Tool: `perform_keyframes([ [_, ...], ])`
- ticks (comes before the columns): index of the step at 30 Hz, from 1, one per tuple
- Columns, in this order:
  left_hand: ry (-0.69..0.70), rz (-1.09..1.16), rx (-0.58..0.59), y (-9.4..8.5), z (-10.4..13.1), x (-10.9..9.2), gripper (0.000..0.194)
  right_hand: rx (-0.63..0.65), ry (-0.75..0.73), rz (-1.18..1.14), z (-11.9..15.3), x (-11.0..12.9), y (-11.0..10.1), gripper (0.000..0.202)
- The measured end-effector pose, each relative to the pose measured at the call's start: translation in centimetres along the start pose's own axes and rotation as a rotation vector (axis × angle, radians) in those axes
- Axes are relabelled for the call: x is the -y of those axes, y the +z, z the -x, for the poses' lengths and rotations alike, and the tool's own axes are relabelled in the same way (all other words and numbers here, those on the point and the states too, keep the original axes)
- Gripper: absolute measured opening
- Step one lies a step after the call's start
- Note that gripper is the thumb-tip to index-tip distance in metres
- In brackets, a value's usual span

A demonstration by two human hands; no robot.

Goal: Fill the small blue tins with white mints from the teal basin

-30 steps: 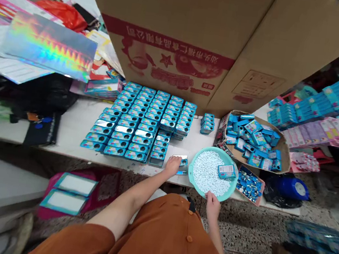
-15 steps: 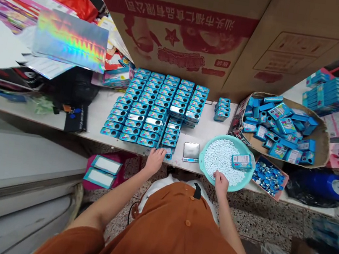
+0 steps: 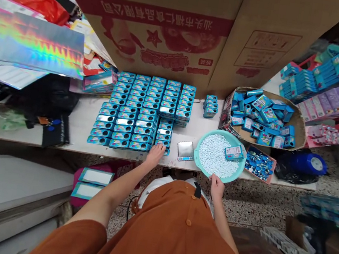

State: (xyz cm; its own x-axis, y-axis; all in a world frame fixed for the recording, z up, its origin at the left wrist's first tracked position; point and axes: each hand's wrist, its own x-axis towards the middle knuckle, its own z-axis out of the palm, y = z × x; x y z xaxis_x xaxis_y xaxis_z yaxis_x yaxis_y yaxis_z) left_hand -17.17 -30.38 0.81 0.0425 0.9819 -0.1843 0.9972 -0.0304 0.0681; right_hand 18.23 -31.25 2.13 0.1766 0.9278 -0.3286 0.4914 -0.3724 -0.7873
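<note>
My left hand (image 3: 155, 155) is at the front end of a short column of small blue boxes, its fingers curled over the nearest blue box (image 3: 166, 152). Packed rows of like boxes (image 3: 122, 135) stand beside and behind it. At the near rim of a turquoise basin (image 3: 197, 158) is my right hand (image 3: 217, 187), fingers pinched together; what they hold, if anything, is too small to make out. White pellets (image 3: 216, 155) fill the basin, and a blue box (image 3: 233, 152) lies on them. Between my hands sits a small digital scale (image 3: 185, 150).
A cut-down carton (image 3: 299, 133) of loose blue boxes stands right of the basin, near a tray of blue and silver pieces (image 3: 259, 164). Two small box stacks (image 3: 210, 107) are behind the scale. A large cardboard carton (image 3: 160, 15) walls off the back.
The view has turned, so the table's things sit further left. My right hand has drawn back from the pellets to the basin's near rim. My left hand stays at the front boxes.
</note>
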Motion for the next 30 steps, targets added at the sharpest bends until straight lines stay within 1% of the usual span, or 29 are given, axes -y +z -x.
perform_keyframes([
  [5,-0.004,0.002,-0.001,0.5,0.0,0.0,0.028,0.011,0.008,-0.022,0.0,0.6,0.1,0.051],
  [9,-0.006,0.012,-0.052,0.8,0.5,0.3,0.028,0.032,0.004,-0.036,-0.4,0.8,0.2,0.051],
  [12,0.001,0.066,-0.068,1.2,0.7,0.7,0.026,0.028,0.003,-0.02,-0.8,0.7,0.0,0.053],
  [14,-0.017,0.102,-0.067,1.5,0.8,0.8,0.026,0.027,0.003,0.005,-1.1,0.7,-0.1,0.053],
  [18,-0.095,0.181,-0.068,1.8,0.5,0.5,0.03,0.039,0.0,0.023,-1.8,0.9,-0.4,0.053],
  [21,-0.127,0.209,-0.053,1.2,0.1,0.2,0.03,0.048,0.0,0.028,-2.4,1.2,-0.5,0.052],
  [24,-0.126,0.177,-0.041,0.0,0.4,0.0,0.031,0.056,-0.003,0.038,-3.1,1.4,-0.7,0.052],
  [27,-0.121,0.124,-0.009,-1.2,1.8,-0.3,0.028,0.06,-0.001,0.04,-3.7,1.5,-0.9,0.053],
  [30,-0.113,0.084,0.049,-1.8,3.5,-0.6,0.026,0.076,0.011,0.031,-4.2,1.5,-0.9,0.053],
])
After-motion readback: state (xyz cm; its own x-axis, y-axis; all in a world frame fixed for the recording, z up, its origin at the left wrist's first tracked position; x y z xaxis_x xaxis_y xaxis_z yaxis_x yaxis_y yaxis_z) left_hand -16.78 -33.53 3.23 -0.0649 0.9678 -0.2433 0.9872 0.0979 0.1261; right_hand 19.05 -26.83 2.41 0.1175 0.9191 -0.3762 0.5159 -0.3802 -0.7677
